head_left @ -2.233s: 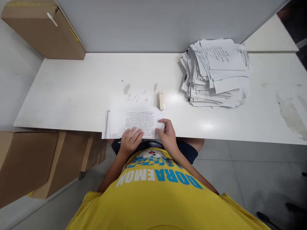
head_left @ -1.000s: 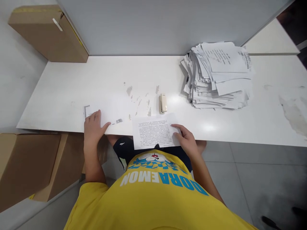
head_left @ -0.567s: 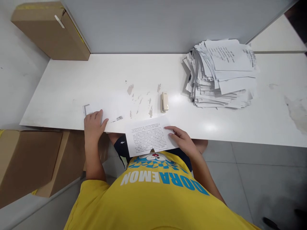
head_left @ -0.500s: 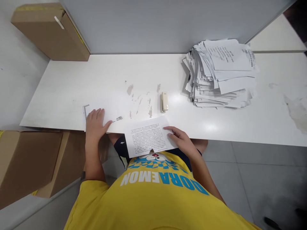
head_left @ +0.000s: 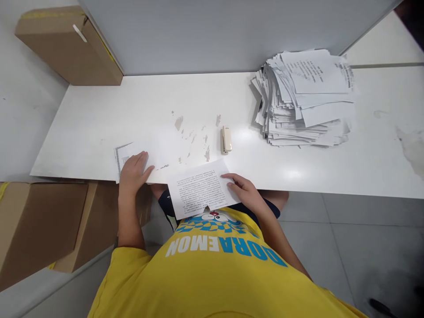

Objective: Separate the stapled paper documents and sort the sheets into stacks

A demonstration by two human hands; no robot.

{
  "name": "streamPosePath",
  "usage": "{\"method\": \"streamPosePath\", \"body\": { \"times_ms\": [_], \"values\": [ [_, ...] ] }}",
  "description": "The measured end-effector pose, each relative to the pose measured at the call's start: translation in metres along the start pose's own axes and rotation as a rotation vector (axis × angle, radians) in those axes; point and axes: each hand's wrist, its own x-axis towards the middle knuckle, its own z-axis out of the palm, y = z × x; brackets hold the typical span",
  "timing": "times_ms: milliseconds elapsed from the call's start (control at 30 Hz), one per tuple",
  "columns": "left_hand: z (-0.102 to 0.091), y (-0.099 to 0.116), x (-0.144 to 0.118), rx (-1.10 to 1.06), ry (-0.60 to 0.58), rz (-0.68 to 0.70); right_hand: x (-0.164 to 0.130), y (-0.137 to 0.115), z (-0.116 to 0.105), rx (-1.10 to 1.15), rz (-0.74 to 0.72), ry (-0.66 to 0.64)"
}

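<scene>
Left hand (head_left: 133, 170) flat, fingers spread on sheets (head_left: 145, 155); right hand (head_left: 243, 191) pinching printed page (head_left: 200, 187) at counter (head_left: 99, 119) edge. Best: press firmly, slide page flat.

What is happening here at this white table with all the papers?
A person in a yellow shirt sits at the white table. The left hand lies flat on a sheet at the near edge. The right hand holds a printed sheet that hangs partly over the edge. A small stapler lies untouched behind it, and a tall loose pile of papers sits to the right.
</scene>
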Motion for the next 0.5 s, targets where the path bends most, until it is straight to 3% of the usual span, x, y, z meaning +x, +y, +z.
{"method": "streamPosePath", "body": {
  "times_ms": [233, 333, 500],
  "values": [
    [-0.004, 0.004, 0.004, 0.004, -0.178, 0.116, 0.003, 0.005, 0.0, 0.087, 0.028, 0.011],
    [-0.01, 0.005, 0.008, 0.021, -0.194, 0.193, 0.003, 0.005, -0.001, 0.103, 0.033, 0.01],
    [-0.006, 0.008, 0.013, 0.036, -0.234, 0.187, 0.001, 0.004, -0.001, 0.125, 0.046, 0.011]
  ]
}}
